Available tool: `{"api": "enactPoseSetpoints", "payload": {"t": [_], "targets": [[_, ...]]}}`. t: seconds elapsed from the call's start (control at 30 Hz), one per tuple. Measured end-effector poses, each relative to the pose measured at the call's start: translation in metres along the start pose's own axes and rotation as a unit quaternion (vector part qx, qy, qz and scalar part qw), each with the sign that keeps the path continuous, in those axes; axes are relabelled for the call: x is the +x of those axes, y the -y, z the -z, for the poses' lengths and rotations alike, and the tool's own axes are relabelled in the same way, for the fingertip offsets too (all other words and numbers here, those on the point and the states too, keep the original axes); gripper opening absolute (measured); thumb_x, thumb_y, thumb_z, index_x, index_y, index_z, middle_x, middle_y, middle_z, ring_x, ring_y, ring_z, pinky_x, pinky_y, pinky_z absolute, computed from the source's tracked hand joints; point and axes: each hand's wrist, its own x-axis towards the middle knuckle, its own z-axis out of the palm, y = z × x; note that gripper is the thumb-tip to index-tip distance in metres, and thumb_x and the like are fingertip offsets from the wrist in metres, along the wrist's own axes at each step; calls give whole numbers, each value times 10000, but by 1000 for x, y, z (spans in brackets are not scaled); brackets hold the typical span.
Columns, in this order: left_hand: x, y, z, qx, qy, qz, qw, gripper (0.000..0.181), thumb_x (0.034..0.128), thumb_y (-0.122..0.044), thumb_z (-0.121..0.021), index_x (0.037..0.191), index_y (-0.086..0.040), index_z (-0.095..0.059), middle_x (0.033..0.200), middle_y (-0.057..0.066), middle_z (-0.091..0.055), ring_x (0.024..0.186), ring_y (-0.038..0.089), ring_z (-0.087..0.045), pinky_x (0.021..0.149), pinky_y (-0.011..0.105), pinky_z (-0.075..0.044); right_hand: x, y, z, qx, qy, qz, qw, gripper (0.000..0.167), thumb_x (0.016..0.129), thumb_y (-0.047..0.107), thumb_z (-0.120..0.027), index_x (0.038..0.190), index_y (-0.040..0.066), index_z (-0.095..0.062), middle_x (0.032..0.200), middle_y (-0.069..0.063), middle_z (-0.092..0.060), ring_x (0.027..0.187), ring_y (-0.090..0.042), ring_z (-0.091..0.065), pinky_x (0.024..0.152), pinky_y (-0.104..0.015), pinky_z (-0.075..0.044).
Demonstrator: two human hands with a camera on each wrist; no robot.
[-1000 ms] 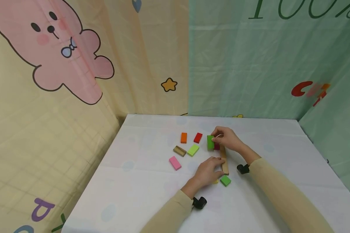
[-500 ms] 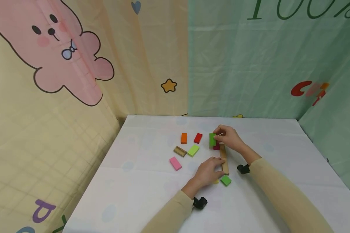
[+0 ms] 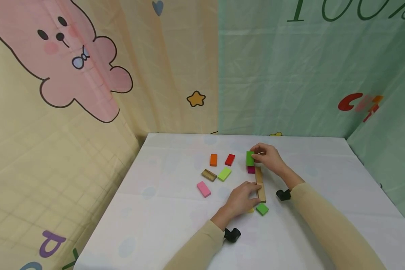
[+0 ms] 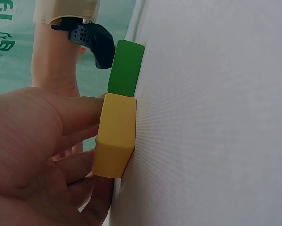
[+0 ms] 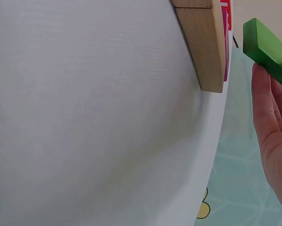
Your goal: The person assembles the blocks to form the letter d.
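Observation:
My right hand [image 3: 269, 158] pinches a green block [image 3: 250, 158] above the table, just behind a magenta block [image 3: 251, 170]. The right wrist view shows that green block [image 5: 268, 49] raised off the surface, held between thumb and fingers. Two wooden blocks [image 3: 260, 185] lie end to end in a row. My left hand [image 3: 241, 198] grips around the near wooden block, fingers on its left side and thumb at its near end. Close to that thumb are a yellow block [image 4: 116, 132] and a second green block [image 3: 262, 209].
On the white table [image 3: 148, 225], to the left, lie an orange block [image 3: 213, 160], a red block [image 3: 230, 159], a lime block [image 3: 224, 174], a brown block [image 3: 209, 175] and a pink block [image 3: 204, 189]. Patterned curtains [image 3: 175, 67] hang behind and at the sides.
My right hand has moved the green block a little to the right and farther back, so more of the magenta block shows. My left hand stays in place.

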Motion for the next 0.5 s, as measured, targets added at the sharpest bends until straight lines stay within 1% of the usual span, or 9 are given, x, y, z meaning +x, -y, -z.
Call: {"api": "enactPoseSetpoints", "payload": {"t": [0.13,0.33,0.5], "targets": [[0,0,0,43,-21,-50,10000,512,943,-292,-731,1428,-211,-589,1408,-99,-558,1290,37,-494,1038,226,-419,-2,-1,1,-35,-108,-21,9999,204,989,110,-656,1192,111,-661,1211,-155,-630,1058,-335,-630,815,-395,-584],[-1,-1,0,26,7,-29,10000,525,938,-287,-738,1434,-214,-583,1414,-99,-555,1295,40,-491,1035,227,-422,-3,-3,5,12,-265,2,9996,234,1001,98,-634,1233,106,-662,1241,-184,-610,1069,-360,-632,818,-414,-580],[-2,-1,1,38,16,-2,10000,519,938,-282,-739,1429,-211,-588,1416,-91,-555,1300,46,-489,1038,232,-421,-3,-10,8,51,-367,-45,9993,240,1004,94,-627,1240,119,-662,1261,-178,-603,1087,-352,-625,809,-369,-582]]}}
